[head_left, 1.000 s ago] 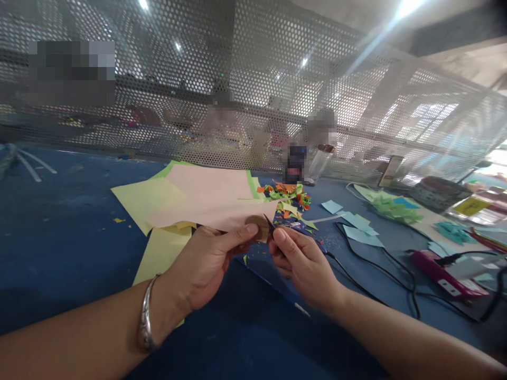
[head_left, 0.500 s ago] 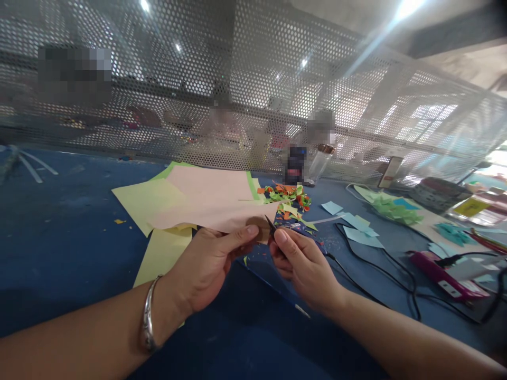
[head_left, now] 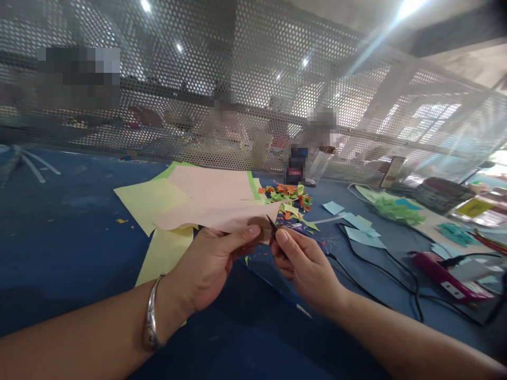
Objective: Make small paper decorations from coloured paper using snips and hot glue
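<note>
My left hand (head_left: 216, 261) pinches the right end of a pale pink sheet of paper (head_left: 222, 214). Under its thumb a brown round piece (head_left: 264, 221), perhaps card, lies against the paper. My right hand (head_left: 307, 266) is closed around small dark scissors (head_left: 271, 224); their handles are hidden in the fingers. The blades point up and left, at the edge of the brown piece. More pink paper lies behind, over green sheets (head_left: 252, 182), with yellow sheets (head_left: 152, 203) to the left and below.
Orange and green paper scraps (head_left: 295, 198) lie beyond my right hand. Light blue squares (head_left: 362, 235), black cables (head_left: 390, 272) and a purple power strip (head_left: 449, 277) are at the right. A pen-like stick (head_left: 304, 310) lies in front. A perforated metal screen (head_left: 170, 105) borders the blue table (head_left: 71, 221).
The view has shifted very slightly. Both hands keep their hold on the paper and scissors, with almost no movement between them.
</note>
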{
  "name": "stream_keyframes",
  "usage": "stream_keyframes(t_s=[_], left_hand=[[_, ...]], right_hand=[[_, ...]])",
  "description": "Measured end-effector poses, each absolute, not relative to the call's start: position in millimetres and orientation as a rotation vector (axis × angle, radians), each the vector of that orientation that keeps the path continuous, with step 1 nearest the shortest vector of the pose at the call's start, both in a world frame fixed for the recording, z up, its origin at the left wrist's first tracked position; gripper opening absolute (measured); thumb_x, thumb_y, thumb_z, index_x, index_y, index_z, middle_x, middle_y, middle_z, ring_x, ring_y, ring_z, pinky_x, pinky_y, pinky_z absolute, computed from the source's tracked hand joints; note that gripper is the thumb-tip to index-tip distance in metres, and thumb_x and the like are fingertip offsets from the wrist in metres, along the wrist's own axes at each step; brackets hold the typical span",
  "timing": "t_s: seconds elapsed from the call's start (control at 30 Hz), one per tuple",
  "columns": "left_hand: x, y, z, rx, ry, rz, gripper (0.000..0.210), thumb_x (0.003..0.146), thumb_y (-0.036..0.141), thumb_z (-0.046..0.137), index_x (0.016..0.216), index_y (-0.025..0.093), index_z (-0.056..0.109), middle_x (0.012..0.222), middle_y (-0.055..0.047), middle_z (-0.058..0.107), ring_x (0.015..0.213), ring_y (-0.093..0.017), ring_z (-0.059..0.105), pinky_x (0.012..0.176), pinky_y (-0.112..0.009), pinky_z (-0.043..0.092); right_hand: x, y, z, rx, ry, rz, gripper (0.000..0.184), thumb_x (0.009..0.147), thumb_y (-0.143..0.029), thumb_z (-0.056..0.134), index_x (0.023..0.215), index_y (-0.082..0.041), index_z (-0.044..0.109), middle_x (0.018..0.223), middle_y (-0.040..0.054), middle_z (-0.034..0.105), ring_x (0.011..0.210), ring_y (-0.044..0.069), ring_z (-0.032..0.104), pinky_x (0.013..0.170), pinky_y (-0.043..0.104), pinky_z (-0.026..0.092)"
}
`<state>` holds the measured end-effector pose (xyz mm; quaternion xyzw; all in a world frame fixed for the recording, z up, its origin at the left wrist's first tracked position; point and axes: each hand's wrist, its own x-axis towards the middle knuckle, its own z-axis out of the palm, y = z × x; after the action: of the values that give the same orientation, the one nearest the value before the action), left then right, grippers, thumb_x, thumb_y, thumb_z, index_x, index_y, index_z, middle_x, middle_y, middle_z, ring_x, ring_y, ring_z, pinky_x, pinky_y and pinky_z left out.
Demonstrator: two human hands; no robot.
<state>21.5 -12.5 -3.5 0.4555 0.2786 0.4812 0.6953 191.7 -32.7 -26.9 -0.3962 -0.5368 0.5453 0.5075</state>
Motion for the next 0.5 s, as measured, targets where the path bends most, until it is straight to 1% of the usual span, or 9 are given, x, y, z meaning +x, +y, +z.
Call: stream_keyframes(t_s=[0.23,0.4,0.5], left_hand=[[22.4,-12.2,-3.3,1.023,0.605,1.083,0.009,0.081,0.025,0.077,0.089,0.025,0.079,0.093,0.001,0.076,0.088,-0.014,0.065,0.080,-0.024,0.046],[22.1,-12.7,-3.1,1.030,0.593,1.081,0.009,0.083,0.026,0.076,0.091,0.024,0.079,0.095,0.000,0.076,0.092,-0.015,0.064,0.083,-0.024,0.046],[22.3,-13.3,-2.3,1.057,0.575,1.073,0.008,0.083,0.025,0.074,0.089,0.023,0.079,0.093,0.000,0.076,0.090,-0.015,0.065,0.082,-0.024,0.047]], right_hand=[[192.9,-33.1,-25.1,-0.958,-1.305,1.302,0.047,0.088,-0.061,0.061,0.073,-0.018,0.052,0.056,-0.0086,0.027,0.048,0.005,0.020,0.041,0.020,0.014],[193.8,-32.6,-25.3,-0.954,-1.290,1.334,0.047,0.089,-0.062,0.061,0.074,-0.018,0.052,0.057,-0.0085,0.026,0.048,0.006,0.020,0.041,0.020,0.013],[193.8,-32.4,-27.1,-0.953,-1.293,1.329,0.047,0.090,-0.061,0.060,0.074,-0.018,0.052,0.057,-0.0083,0.026,0.049,0.006,0.020,0.042,0.020,0.013]])
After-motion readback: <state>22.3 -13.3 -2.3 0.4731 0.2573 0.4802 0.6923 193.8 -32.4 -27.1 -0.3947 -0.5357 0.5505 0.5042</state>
